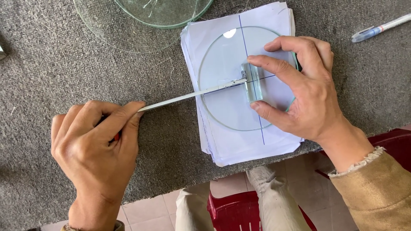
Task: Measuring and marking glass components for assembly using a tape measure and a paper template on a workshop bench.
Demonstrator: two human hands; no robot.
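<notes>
A round glass disc (222,64) lies on a stack of white paper (214,132) marked with crossed blue lines. My right hand (304,94) pinches a small clear glass block (253,83) standing on the disc's middle. My left hand (98,141) is closed around the handle of a long thin metal tool (188,95). The tool's tip touches the left side of the block on the disc.
Grey carpet (64,72) covers the table. Two larger glass discs (162,13) overlap at the top edge. A pen (379,29) lies at the upper right. Below the table edge are a red plastic stool (231,209) and my knees.
</notes>
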